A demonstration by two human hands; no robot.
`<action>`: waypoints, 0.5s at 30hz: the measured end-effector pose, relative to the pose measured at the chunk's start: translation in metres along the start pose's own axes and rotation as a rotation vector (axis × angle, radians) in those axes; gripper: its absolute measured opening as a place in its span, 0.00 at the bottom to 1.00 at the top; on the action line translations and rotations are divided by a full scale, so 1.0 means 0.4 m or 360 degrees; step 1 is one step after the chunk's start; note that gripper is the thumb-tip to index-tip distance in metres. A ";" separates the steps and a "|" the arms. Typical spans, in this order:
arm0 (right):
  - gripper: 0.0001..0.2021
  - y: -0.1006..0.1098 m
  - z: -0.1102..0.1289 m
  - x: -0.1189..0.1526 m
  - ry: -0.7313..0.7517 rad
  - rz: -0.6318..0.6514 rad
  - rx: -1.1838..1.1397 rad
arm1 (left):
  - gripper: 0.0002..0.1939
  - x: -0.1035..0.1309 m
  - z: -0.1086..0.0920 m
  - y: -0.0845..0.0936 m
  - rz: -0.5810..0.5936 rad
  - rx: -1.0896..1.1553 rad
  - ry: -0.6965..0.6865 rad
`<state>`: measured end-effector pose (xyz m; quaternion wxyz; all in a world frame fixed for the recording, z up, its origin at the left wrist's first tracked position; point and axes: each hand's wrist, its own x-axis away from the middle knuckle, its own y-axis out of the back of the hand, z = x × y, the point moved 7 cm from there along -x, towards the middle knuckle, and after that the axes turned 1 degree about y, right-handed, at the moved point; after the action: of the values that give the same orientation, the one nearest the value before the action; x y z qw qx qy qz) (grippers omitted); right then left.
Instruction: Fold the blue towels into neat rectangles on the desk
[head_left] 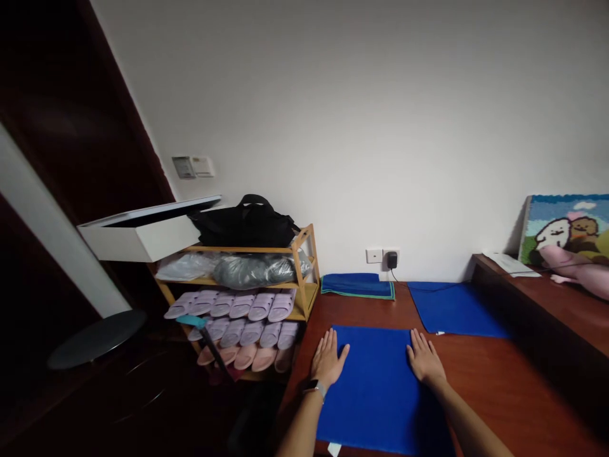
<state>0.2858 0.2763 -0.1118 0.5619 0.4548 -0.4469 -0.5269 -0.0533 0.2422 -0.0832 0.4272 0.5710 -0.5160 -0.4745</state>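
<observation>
A blue cloth (373, 387) lies spread flat on the reddish-brown wooden table (504, 381), a white tag showing at its near edge. My left hand (328, 360) rests flat along its left edge, fingers stretched out and thumb over the cloth. On the opposite edge lies my right hand (425, 358), also flat with fingers extended. Neither hand grips anything. Beyond the right hand, a second blue cloth (459, 309) is laid flat near the wall. A folded blue cloth with green edging (356, 287) sits at the table's back left.
Left of the table stands a wooden rack (304, 279) with several slippers (257, 306), a black bag (247, 223) and a white box (143, 238). A plugged-in black adapter (392, 259) trails its cable over the table. On a raised ledge at right lies a pink plush toy (578, 270).
</observation>
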 end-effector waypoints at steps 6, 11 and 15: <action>0.35 0.024 0.000 0.043 -0.0050 0.0007 -0.0078 | 0.42 -0.003 -0.014 -0.003 -0.0019 -0.0010 -0.0039; 0.36 -0.003 -0.014 0.146 -0.0020 -0.0005 -0.0115 | 0.42 -0.011 -0.010 -0.001 -0.0031 0.0004 -0.0053; 0.35 -0.003 -0.003 0.193 -0.0030 0.0016 -0.0066 | 0.43 -0.016 -0.010 0.000 0.0045 -0.0002 -0.0035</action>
<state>0.2901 0.1990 -0.1114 0.5696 0.4359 -0.4434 -0.5375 -0.0494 0.2488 -0.0819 0.4285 0.5583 -0.5284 -0.4748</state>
